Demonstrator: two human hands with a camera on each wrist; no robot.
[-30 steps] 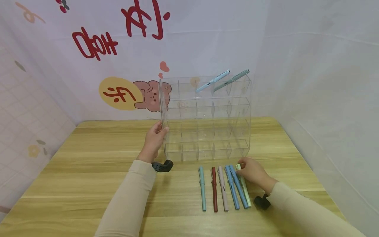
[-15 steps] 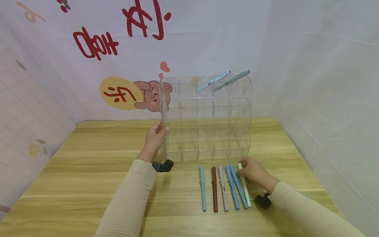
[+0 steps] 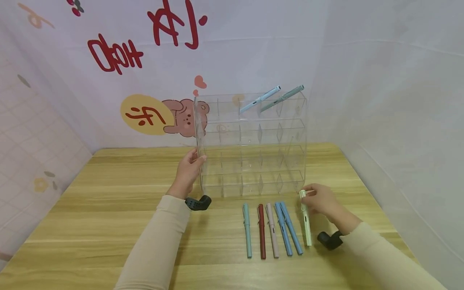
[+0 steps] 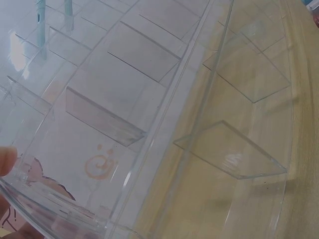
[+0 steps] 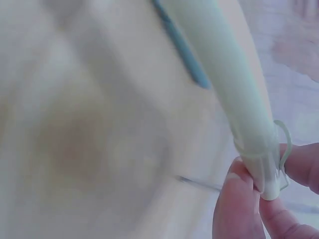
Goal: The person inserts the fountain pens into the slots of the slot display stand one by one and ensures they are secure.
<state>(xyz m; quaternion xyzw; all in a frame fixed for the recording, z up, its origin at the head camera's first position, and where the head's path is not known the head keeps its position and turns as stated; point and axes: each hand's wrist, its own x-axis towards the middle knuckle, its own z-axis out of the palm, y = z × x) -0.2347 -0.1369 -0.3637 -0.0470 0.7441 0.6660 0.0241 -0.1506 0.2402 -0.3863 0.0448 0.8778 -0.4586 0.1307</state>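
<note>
Pale green pen (image 3: 307, 229): had shifted to the right and toward the clear rack (image 3: 250, 180) since the earlier frame, along with the right hand (image 3: 320, 199); a gap then showed between it and the second blue pen (image 3: 291, 228), which it had lain close beside.
Right-hand grip: clamped on the pale green pen, the fingertips (image 5: 234, 204) pressed to either side of the cap end.
Pen against grip: only the clip end sat between the fingertips, the clip loop beside one finger; the rest of the barrel ran free of the hand, its far end pointing back toward the person. Whether that end touched the table (image 3: 108, 225) could not be told.
Pen against rack: just in front of the lower right corner, the cap end nearest.
Left hand (image 3: 187, 171): gripped the rack's left side panel, thumb in front and fingers behind, as it had before.
Top tier: a light blue pen (image 3: 260, 99) and a grey-green pen (image 3: 282, 99) rested there aslant, their right ends raised above the rack's upper edge.
Row on the table: from left to right, a teal pen (image 3: 247, 230), a dark red pen (image 3: 262, 231), a lilac-grey pen (image 3: 272, 230), the first blue pen (image 3: 284, 229) and the second blue one, the two blues near each other at their clip ends.
Backdrop (image 3: 384, 100): white cloth behind the table, printed with a bear (image 3: 186, 119) and red lettering (image 3: 161, 24).
</note>
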